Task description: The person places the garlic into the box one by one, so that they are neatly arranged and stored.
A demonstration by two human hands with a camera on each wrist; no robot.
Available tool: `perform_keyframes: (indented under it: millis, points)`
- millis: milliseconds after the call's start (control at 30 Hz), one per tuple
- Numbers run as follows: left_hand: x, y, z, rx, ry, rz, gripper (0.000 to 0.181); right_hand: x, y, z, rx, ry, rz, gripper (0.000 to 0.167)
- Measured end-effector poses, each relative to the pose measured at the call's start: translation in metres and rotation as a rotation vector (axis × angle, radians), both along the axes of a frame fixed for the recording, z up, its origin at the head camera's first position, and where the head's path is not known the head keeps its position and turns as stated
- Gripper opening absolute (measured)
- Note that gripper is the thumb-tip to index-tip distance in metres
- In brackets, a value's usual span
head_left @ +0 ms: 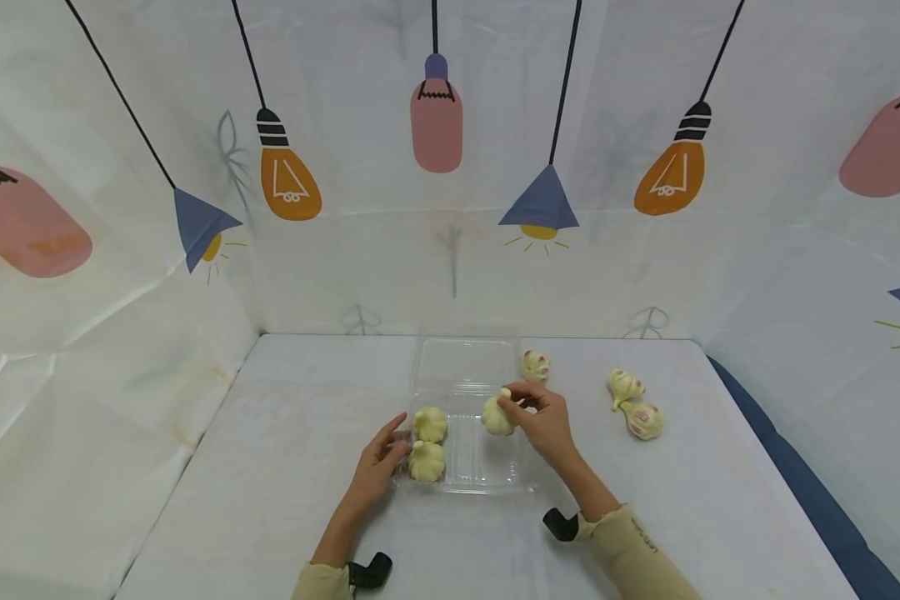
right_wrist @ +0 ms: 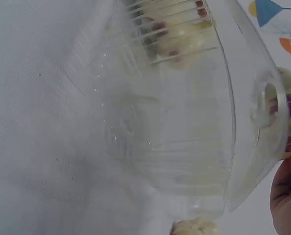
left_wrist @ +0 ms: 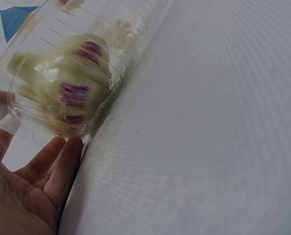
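A clear plastic clamshell box (head_left: pixel 480 467) stands on the table with its lid (head_left: pixel 468 360) folded back. Two garlic bulbs (head_left: pixel 428 425) sit along the left side of its base, one in front of the other. My left hand (head_left: pixel 377 462) touches the box's left wall with fingers extended; in the left wrist view the fingertips (left_wrist: pixel 69 152) lie close to the wall, with a purple-marked garlic bulb (left_wrist: pixel 72 78) behind the plastic. Above the right part of the base, my right hand (head_left: pixel 543 421) pinches another garlic bulb (head_left: pixel 497 416) between thumb and fingers.
One garlic bulb (head_left: pixel 535 365) lies beside the lid's right edge. Two more garlic bulbs (head_left: pixel 643 421) touch each other farther right on the white table (head_left: pixel 285 400). White printed sheeting (head_left: pixel 360 258) stands behind and at both sides.
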State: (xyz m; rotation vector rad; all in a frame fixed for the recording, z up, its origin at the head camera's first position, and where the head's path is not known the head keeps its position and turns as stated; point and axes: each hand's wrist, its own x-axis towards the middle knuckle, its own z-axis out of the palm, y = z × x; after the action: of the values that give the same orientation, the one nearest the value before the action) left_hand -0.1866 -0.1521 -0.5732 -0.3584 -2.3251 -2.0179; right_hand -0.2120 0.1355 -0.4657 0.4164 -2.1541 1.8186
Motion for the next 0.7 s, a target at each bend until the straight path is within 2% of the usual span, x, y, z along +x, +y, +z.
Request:
perform_keyframes:
  millis: [233,533,633,700]
  points:
    - [0.000,0.001,0.001,-0.013,-0.040,0.023,0.046,0.006,-0.007,0.001,0.046,-0.050,0.022,0.013]
    - [0.000,0.001,0.002,-0.029,-0.057,0.025,0.047,0.014,-0.018,-0.005,0.064,-0.063,0.037,0.013]
    - [0.001,0.001,0.006,-0.032,-0.052,0.013,0.047,0.016,-0.020,-0.008,0.067,-0.064,0.046,0.013]
    - [0.003,0.002,0.014,-0.032,-0.040,-0.003,0.047,0.018,-0.022,-0.009,0.073,-0.076,0.053,0.013]
